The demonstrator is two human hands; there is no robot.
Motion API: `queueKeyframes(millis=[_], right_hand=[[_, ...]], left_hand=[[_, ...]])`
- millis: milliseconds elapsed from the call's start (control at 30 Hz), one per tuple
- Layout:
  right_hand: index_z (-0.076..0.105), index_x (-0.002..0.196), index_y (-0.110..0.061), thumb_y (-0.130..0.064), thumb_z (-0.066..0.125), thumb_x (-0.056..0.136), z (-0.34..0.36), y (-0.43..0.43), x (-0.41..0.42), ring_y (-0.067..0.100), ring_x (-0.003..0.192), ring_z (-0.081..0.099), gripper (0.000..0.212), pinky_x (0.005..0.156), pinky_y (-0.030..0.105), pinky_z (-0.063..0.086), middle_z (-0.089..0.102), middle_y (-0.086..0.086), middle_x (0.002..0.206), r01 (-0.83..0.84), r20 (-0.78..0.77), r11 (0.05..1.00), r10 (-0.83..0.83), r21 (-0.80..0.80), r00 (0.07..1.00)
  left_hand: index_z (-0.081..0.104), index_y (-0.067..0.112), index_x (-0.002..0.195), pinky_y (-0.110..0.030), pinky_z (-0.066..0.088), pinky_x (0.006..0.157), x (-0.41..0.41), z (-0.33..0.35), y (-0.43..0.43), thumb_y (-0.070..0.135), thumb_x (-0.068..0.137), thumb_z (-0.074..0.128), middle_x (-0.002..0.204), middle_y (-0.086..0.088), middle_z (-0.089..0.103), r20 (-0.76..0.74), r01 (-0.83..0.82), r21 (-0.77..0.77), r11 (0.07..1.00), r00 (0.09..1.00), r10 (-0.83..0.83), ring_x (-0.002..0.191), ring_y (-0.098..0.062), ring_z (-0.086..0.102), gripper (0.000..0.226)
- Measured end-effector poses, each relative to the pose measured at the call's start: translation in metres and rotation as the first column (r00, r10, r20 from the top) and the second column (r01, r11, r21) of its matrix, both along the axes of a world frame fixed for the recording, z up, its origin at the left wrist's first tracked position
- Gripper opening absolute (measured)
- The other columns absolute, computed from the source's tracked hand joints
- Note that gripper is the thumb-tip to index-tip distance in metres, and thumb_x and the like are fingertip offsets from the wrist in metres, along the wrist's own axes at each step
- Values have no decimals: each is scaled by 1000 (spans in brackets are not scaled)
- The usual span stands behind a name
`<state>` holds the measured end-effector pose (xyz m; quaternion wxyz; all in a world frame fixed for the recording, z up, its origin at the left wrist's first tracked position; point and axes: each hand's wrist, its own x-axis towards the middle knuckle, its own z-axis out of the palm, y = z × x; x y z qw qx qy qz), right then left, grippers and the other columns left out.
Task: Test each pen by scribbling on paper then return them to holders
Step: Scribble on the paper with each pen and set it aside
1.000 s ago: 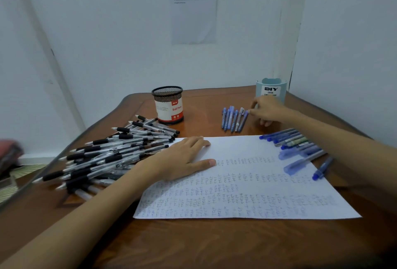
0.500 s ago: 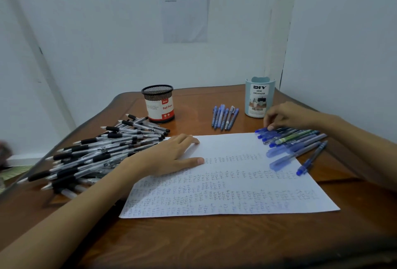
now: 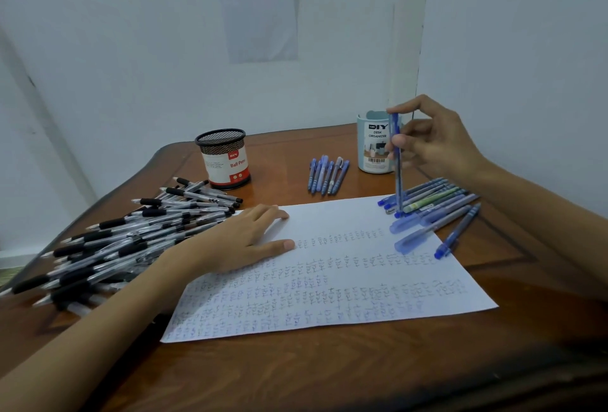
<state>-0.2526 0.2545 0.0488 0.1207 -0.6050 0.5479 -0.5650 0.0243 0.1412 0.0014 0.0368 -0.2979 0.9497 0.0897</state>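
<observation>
My right hand [image 3: 431, 138] pinches a blue pen [image 3: 397, 168] and holds it nearly upright, tip down, over the pile of blue pens [image 3: 434, 207] at the paper's right edge. Flat on the left part of the white paper [image 3: 329, 280] lies my left hand [image 3: 243, 240]; blue scribbles cover the sheet. A row of blue pens [image 3: 327, 173] lies behind the paper. The light-blue desk organizer holder [image 3: 373, 142] stands at the back right, the black mesh holder [image 3: 223, 158] at the back left. A big heap of black-grip pens [image 3: 125, 237] lies on the left.
The wooden table [image 3: 329, 372] meets white walls at the back and right. A printed sheet [image 3: 260, 7] hangs on the back wall. The table's left edge runs close beside the black pen heap.
My right hand went from the row of blue pens to the right-hand pile, picked one blue pen and raised it upright. The left hand stayed on the paper.
</observation>
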Motion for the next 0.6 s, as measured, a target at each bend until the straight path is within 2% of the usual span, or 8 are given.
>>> queueKeyframes(millis=[100,167,233,267,333,400,500,600], right_hand=[[54,101,-24,1,58,87,0,0,4,13,65,69,28,56,35,59,71,-1,66,-74,160,997,74,-5,984],[55,104,-26,-18,67,75,3,2,6,12,69,69,32,57,30,57,72,-1,70,-121,251,992,122,-19,960],[56,106,-25,-31,71,58,7,2,6,9,70,67,50,59,26,56,71,-3,72,-156,438,987,153,-30,886],[58,104,-23,-32,71,55,9,2,6,7,68,66,51,57,23,55,70,-4,72,-165,538,986,151,-23,829],[60,94,-16,-28,69,64,9,3,8,4,58,60,34,49,17,50,63,-4,69,-182,694,982,96,51,714],[57,79,-16,-27,66,78,0,2,15,2,40,49,14,37,14,41,54,-6,55,-189,762,964,-21,187,647],[47,69,-15,-16,60,87,-17,0,28,2,29,29,23,27,12,25,38,-8,39,-260,876,943,-61,208,479],[45,67,-12,-9,59,88,-28,2,47,3,28,29,25,28,11,30,38,-6,37,-299,901,930,-71,216,428]], left_hand=[[20,30,144,-27,25,106,1,0,0,67,79,26,151,8,21,0,3,-6,1000,1000,-3,132,-9,28,75],[19,29,144,-28,25,107,1,-1,0,67,80,26,151,8,20,5,3,-13,1000,1000,-3,133,-10,27,75],[19,29,145,-28,25,107,1,-1,0,68,80,25,152,8,20,10,1,-17,1000,1000,0,133,-9,27,76],[19,30,145,-27,25,107,1,-1,0,69,80,25,152,8,20,8,0,-17,1000,1000,1,133,-9,27,76],[19,30,145,-26,25,106,1,-1,0,68,80,25,151,9,20,4,1,-18,1000,1000,-1,133,-9,27,76],[18,29,145,-26,25,106,1,-1,0,68,80,25,152,9,19,7,1,-18,1000,1000,-1,133,-8,27,76],[17,30,145,-25,24,106,0,-1,-1,69,80,24,152,10,18,11,-5,-17,1000,1000,5,134,-8,26,76],[17,30,145,-25,23,106,1,-1,-1,68,80,25,152,9,18,13,-3,-17,1000,1000,3,134,-8,25,76]])
